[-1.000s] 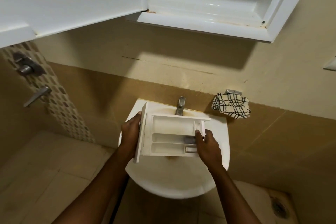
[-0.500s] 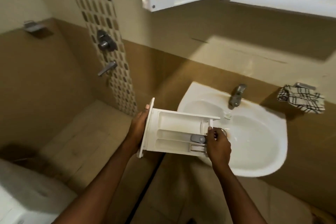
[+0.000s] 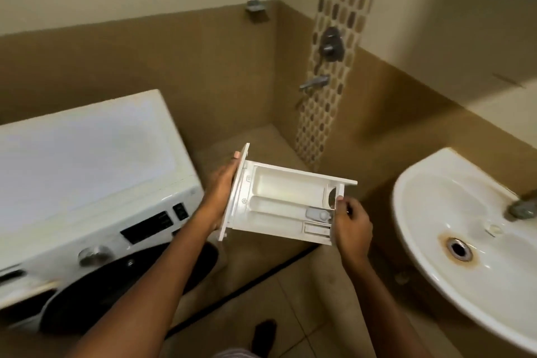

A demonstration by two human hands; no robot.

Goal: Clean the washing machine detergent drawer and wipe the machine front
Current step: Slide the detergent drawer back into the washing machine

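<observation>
Since half a second ago my view has swung from the sink toward the washing machine, and the drawer has travelled with me, away from the tap.

Now the washing machine (image 3: 87, 183) fills the 9 o'clock side, with its dark door below the control panel. The sink (image 3: 436, 241) lies at 3 o'clock, well apart from the machine. Between them I hold the detergent drawer (image 3: 282, 203) in the air, open side up. My left hand (image 3: 220, 189) is clamped on its front plate at 9 o'clock of the drawer, and my right hand (image 3: 353, 225) pinches the back end at 3 o'clock.

I judge the drawer is already rinsed, because its compartments look white and bare. What remains, I think, is sliding it back into the machine. The front wipe also seems not yet done; I see no cloth near the machine.
</observation>
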